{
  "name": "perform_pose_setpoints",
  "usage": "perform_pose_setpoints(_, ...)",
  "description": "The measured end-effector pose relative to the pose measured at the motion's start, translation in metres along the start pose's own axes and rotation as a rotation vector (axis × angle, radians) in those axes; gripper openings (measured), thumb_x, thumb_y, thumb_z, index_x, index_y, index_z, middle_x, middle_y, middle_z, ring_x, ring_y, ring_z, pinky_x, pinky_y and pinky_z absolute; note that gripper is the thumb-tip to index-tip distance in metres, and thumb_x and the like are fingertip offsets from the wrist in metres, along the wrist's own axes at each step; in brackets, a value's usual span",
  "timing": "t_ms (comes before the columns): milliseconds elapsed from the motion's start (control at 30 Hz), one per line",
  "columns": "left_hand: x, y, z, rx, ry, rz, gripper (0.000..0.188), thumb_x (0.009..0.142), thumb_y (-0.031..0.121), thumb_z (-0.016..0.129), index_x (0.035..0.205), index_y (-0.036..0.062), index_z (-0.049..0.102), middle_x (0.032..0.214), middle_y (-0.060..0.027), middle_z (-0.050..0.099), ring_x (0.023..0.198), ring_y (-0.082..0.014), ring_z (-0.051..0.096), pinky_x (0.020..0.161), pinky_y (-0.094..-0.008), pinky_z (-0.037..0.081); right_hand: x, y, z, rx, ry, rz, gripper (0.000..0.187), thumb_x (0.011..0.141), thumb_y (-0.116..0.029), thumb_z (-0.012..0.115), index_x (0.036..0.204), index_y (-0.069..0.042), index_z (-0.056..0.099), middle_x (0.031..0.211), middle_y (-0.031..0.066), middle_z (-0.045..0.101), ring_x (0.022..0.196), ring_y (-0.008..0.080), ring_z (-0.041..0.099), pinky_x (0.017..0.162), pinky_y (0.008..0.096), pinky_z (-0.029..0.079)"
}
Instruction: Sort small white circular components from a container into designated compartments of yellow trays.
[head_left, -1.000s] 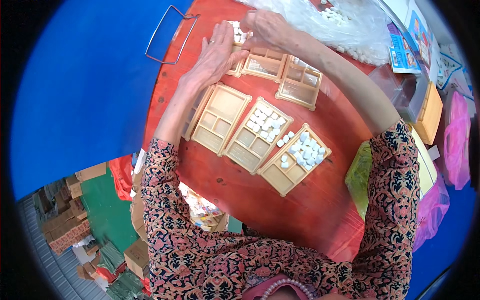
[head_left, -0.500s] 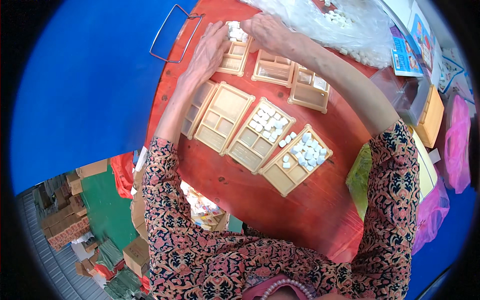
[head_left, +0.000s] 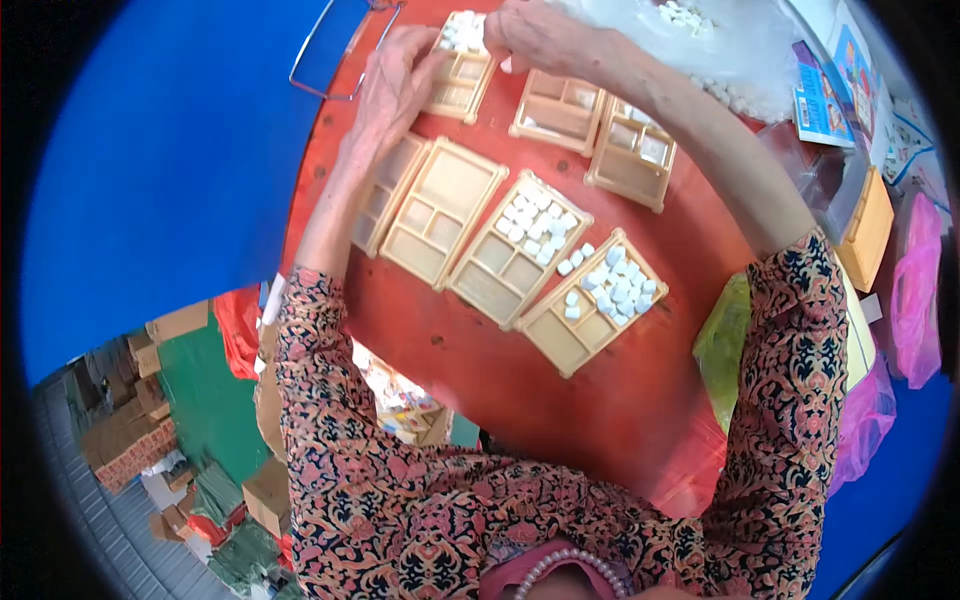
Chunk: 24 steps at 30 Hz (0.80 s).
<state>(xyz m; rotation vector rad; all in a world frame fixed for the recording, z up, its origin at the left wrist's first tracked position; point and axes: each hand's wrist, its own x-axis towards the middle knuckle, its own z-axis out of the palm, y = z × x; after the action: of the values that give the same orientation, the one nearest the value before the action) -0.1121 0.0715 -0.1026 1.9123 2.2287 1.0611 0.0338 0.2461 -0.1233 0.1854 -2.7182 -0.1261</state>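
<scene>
At the far end of the red table, my left hand (head_left: 392, 85) rests along the left side of a beige compartment tray (head_left: 463, 78). Its fingers and thumb are apart. Small white blocks (head_left: 464, 32) fill the far compartment of that tray. On the tray's right side is my right hand (head_left: 545, 38), its fingers bent together near the white blocks. Whatever they pinch, if anything, is hidden. Closer to me, two trays hold more loose white blocks: one tray (head_left: 490, 285) in the middle and another (head_left: 560, 340) to its right. A couple of blocks (head_left: 570, 262) lie between these two.
Bare-looking trays include one (head_left: 418, 255) left of the middle and one (head_left: 630, 180) under my right forearm. A clear plastic bag (head_left: 740, 50) with white blocks lies far right. Beside it are a blue printed card (head_left: 822, 110) and an orange box (head_left: 865, 230). A wire handle (head_left: 325, 95) juts out far left.
My left hand has drawn back slightly to the left, its fingers lifting off the tray's edge. The right hand has shifted slightly, still by the far tray. The whole view has tilted a little.
</scene>
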Motion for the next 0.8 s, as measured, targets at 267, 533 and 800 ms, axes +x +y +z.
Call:
perform_pose_setpoints(267, -0.064, -0.004, -0.034, 0.070, -0.048, -0.133, 0.028, 0.086, 0.013, 0.061, 0.110, -0.0030, 0.063, 0.113, -0.0191, 0.063, 0.107, -0.0359, 0.059, 0.092, -0.0379, 0.046, 0.007, -0.014, 0.017, 0.488, -0.155, 0.073, 0.006, 0.071, -0.003, 0.055, 0.073, 0.001, 0.058, 0.073, 0.0178, 0.060, 0.074, 0.0344, 0.060, 0.065, 0.0407, 0.049)
perform_pose_setpoints(533, -0.158, 0.011, -0.050, 0.042, -0.185, -0.467, 0.043, 0.087, 0.023, 0.064, 0.118, -0.0053, 0.058, 0.132, -0.0227, 0.051, 0.125, -0.0380, 0.046, 0.103, -0.0433, 0.039, 0.060, -0.076, 0.028, 1.176, -0.418, 0.401, 0.016, 0.063, -0.011, 0.072, 0.076, -0.002, 0.067, 0.077, 0.0151, 0.064, 0.079, 0.0289, 0.065, 0.067, 0.0379, 0.052)
perform_pose_setpoints(800, -0.162, 0.019, -0.042, 0.161, -0.257, -0.483, 0.074, 0.088, 0.041, 0.062, 0.139, -0.0047, 0.035, 0.147, -0.0259, 0.030, 0.138, -0.0434, 0.025, 0.113, -0.0541, 0.019, 0.066, -0.126, 0.078, 0.716, 0.190, -0.016, 0.025, 0.075, -0.006, 0.062, 0.098, -0.001, 0.056, 0.094, 0.0169, 0.059, 0.098, 0.0298, 0.056, 0.079, 0.0352, 0.049)
